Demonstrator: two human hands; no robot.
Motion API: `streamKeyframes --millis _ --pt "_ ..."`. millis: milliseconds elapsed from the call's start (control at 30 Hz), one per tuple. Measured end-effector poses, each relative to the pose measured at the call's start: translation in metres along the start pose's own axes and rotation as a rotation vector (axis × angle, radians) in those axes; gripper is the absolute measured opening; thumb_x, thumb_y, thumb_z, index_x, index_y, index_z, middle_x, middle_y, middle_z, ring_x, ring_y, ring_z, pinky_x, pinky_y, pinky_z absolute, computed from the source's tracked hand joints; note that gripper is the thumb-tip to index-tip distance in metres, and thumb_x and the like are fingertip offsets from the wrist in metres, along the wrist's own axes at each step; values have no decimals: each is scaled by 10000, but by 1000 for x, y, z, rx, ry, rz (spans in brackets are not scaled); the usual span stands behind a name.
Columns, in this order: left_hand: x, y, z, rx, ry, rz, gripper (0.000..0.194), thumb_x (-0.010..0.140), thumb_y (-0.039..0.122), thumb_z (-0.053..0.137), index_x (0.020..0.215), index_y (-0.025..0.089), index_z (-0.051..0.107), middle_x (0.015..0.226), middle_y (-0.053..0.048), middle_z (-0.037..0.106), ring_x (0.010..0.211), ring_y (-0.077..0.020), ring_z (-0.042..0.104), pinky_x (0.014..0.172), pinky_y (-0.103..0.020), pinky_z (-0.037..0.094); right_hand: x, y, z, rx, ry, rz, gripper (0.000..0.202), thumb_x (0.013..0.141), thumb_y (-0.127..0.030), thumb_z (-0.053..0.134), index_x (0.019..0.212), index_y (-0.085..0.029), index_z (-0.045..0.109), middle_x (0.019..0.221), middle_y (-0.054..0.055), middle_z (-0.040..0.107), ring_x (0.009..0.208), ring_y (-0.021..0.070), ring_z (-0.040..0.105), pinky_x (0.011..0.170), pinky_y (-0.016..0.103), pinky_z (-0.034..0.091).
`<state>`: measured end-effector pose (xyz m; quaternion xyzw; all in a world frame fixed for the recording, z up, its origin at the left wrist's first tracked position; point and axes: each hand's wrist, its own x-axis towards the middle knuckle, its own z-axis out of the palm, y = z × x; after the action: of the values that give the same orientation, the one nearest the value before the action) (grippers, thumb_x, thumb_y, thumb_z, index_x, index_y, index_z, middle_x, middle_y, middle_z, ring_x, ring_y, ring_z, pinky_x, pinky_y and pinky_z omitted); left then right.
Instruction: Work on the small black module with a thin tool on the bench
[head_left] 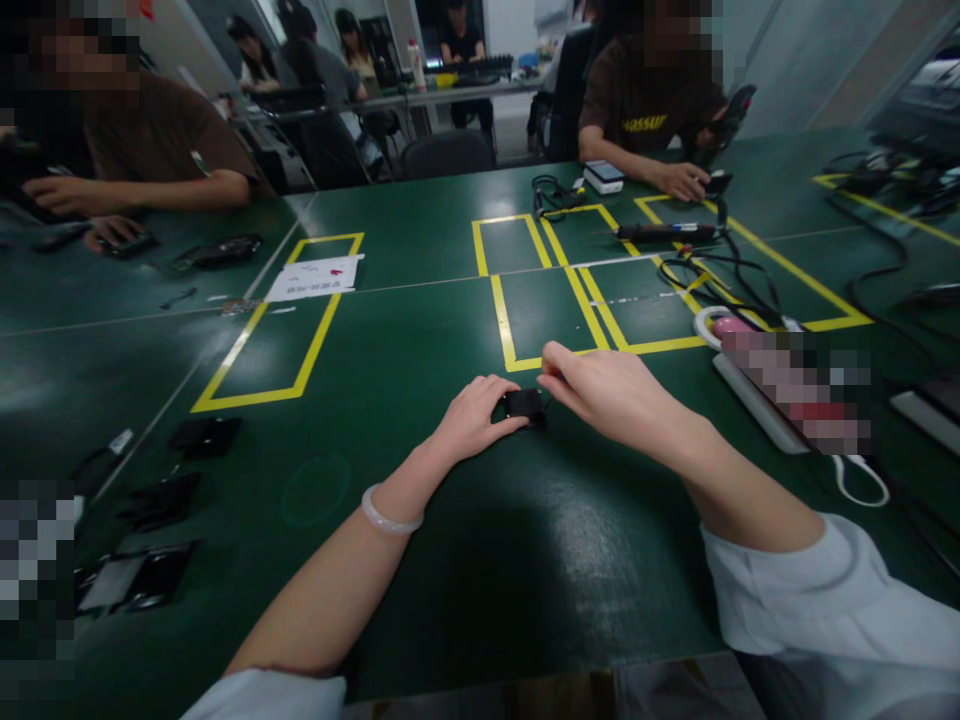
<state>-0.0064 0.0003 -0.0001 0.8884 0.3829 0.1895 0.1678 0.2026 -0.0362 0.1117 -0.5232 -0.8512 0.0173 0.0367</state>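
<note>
My left hand (pixel 482 418) grips a small black boxy part (pixel 524 404) between thumb and fingers, just above or on the green tabletop. Close to that part's right side is my right hand (pixel 600 392), its thumb and fingers pinched together. Whatever sits in this pinch, if anything, is too small or hidden to make out. The black part's underside and left edge are partly covered by my left fingers.
Black parts (pixel 204 437) lie at the left. To the right are a phone-like item in a pink case (pixel 787 385), a black pen-shaped tool (pixel 666 232) and cables (pixel 739 275). Yellow tape (pixel 247 403) marks the green table (pixel 420 330). Two co-workers sit across it.
</note>
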Motion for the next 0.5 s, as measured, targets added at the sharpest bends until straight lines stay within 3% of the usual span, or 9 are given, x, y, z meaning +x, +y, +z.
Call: streamKeyframes --millis 167,367,500 --pt "0 0 1 3 7 -2 363 883 487 563 1093 192 541 1023 -66 599 933 -231 537 812 -359 450 -2 0 -1 46 41 -19 188 941 -262 359 1076 -185 465 819 36 677 687 181 626 526 265 251" --pt "0 1 0 10 5 -1 360 887 486 556 1098 195 544 1024 -65 598 943 -232 539 830 -367 455 -2 -2 -3 41 15 -11 241 956 -404 377 1007 -203 499 800 34 680 694 190 627 528 269 238" --pt "0 1 0 16 0 -9 370 887 493 554 1102 192 545 1028 -68 599 944 -234 540 824 -369 459 -1 0 0 -1 5 -4 218 965 -335 347 1042 -197 496 789 38 680 659 186 618 516 268 223"
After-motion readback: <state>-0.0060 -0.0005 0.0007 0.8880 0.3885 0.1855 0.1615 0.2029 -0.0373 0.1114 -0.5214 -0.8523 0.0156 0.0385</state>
